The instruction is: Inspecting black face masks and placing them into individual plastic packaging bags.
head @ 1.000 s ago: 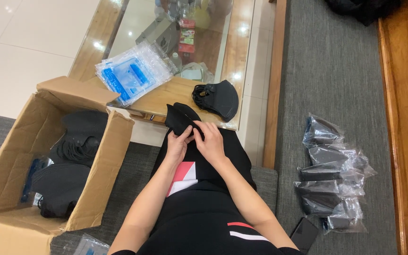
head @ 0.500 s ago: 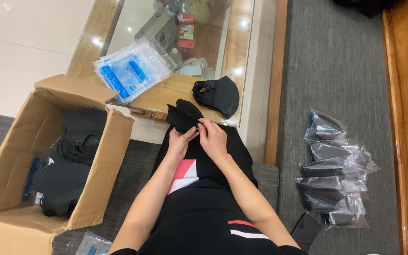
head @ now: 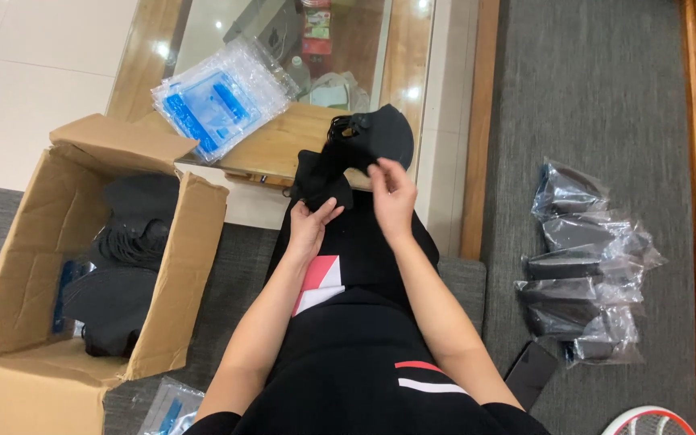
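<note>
Grey carpet (head: 598,97) covers the floor to my right, pale tile lies at the far left, and a low wooden bench (head: 283,145) with a glass top sits straight ahead of my knees. I am looking down at my own two bare arms reaching forward over a black garment with red and white marks on my lap. My left hand (head: 309,227) has its grip closed on the lower edge of a small black fabric piece (head: 316,181), holding it up just in front of the bench edge. My right hand (head: 391,197) is raised beside it with fingers partly curled, the fingertips touching the rim of a black cap-shaped piece (head: 380,135) that rests on the bench; I cannot tell whether that grip has closed on it. Further back on the bench lies a stack of clear plastic bags with blue print (head: 219,97). To my left stands an open cardboard box (head: 179,266) with more black fabric pieces heaped inside. On the carpet to my right sits a row of clear bags holding dark items (head: 582,266), well apart from my hands, and a dark phone (head: 532,374) lies near my right elbow.
</note>
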